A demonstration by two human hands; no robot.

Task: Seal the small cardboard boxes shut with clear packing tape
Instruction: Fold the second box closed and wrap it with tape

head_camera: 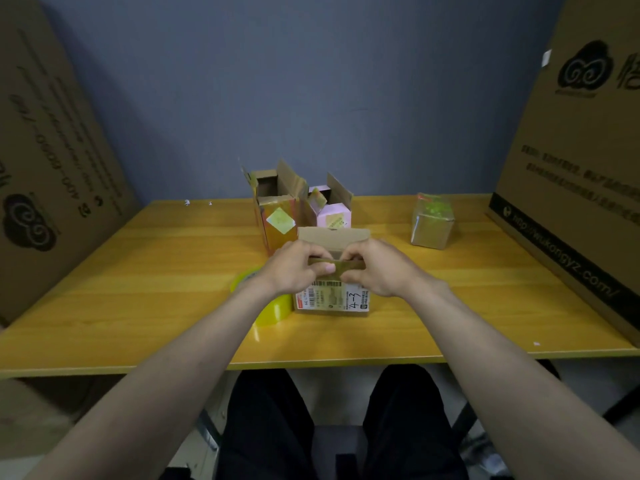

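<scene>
A small cardboard box [332,299] with a white shipping label marked "4-3" stands mid-table, its far flap [334,236] upright. My left hand [298,268] and my right hand [375,266] meet over its top, each gripping the near front flap [341,266] between curled fingers and thumb. A yellowish roll of clear tape [273,310] lies just left of the box, partly hidden under my left wrist. Behind stand two open boxes, a brown one [277,213] and a pink one [334,213]. A taped-up closed box [432,221] sits at the right.
The wooden table [156,289] has its front edge near my knees. Large cardboard sheets lean at the left [52,150] and right [581,150] sides. A blue-grey wall closes the back.
</scene>
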